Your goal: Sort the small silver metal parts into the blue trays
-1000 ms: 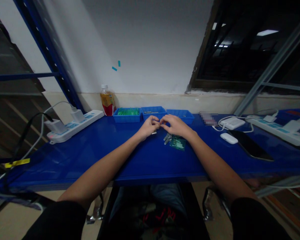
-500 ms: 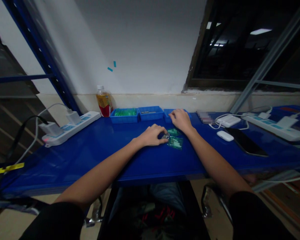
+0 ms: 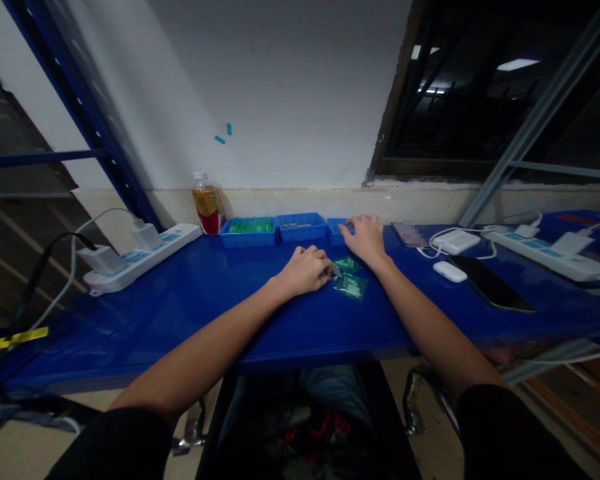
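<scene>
My left hand (image 3: pixel 307 272) rests on the blue table with fingers curled and closed on a small shiny metal part (image 3: pixel 336 270), too small to name. Just right of it lies a green-tinted plastic bag (image 3: pixel 351 287) with pale pieces inside. A second green plastic bag (image 3: pixel 347 265) lies behind that one. My right hand (image 3: pixel 366 237) is over the right-hand blue tray (image 3: pixel 336 230), thumb and fingers apart. I see nothing held there, though the fingertips are partly hidden.
A blue tray of green bags (image 3: pixel 251 227) and a tray of metal pieces (image 3: pixel 300 225) stand along the wall beside a drink bottle (image 3: pixel 209 205). Power strips (image 3: pixel 145 257) sit at both sides. A phone (image 3: pixel 493 283) and white earbud case (image 3: pixel 450 271) lie right.
My left hand's thumb and fingers have closed together around the metal part, drawing slightly left. My right hand has shifted slightly right and back over the tray, its fingers spreading.
</scene>
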`<state>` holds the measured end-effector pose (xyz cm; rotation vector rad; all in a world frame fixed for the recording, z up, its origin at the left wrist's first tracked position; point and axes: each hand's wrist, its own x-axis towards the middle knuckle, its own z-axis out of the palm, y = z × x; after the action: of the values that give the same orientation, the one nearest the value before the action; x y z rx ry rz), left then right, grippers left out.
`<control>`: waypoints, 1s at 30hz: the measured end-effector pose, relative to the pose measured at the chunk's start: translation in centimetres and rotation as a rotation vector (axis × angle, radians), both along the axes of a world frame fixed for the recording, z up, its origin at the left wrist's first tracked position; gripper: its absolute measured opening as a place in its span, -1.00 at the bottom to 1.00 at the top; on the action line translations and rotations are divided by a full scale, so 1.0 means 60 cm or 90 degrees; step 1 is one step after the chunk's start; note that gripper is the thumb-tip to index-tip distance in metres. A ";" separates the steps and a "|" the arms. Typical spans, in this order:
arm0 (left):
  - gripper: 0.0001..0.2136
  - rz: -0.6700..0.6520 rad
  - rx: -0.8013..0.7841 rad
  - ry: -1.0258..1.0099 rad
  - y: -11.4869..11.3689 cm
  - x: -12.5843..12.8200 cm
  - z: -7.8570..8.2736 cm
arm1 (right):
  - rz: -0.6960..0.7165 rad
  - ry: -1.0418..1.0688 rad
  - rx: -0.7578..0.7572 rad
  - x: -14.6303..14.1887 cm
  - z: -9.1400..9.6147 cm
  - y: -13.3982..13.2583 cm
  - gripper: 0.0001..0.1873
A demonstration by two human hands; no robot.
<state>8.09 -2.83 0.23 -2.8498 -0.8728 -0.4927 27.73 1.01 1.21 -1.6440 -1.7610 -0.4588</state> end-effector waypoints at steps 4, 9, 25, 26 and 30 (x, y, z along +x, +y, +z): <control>-0.87 0.013 0.040 0.010 -0.001 0.002 0.000 | 0.118 0.010 -0.011 -0.042 0.015 -0.024 -0.74; -0.87 0.014 0.016 0.020 -0.006 0.004 0.003 | 0.208 0.015 -0.024 -0.067 0.015 -0.037 -0.79; -0.84 0.038 -0.510 -0.689 0.075 -0.033 -0.006 | 0.408 -0.030 -0.059 -0.065 0.005 -0.033 -0.91; -0.85 0.030 -0.517 -0.693 0.072 -0.031 -0.004 | 0.407 -0.040 -0.057 -0.065 0.007 -0.035 -0.91; -0.90 0.008 -0.510 -0.685 0.062 -0.025 0.001 | 0.406 -0.079 -0.055 -0.063 0.017 -0.045 -0.89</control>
<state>6.60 0.88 0.32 -3.0746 -1.4610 -2.2210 23.93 -1.71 2.25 -1.0288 -2.2897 -0.1870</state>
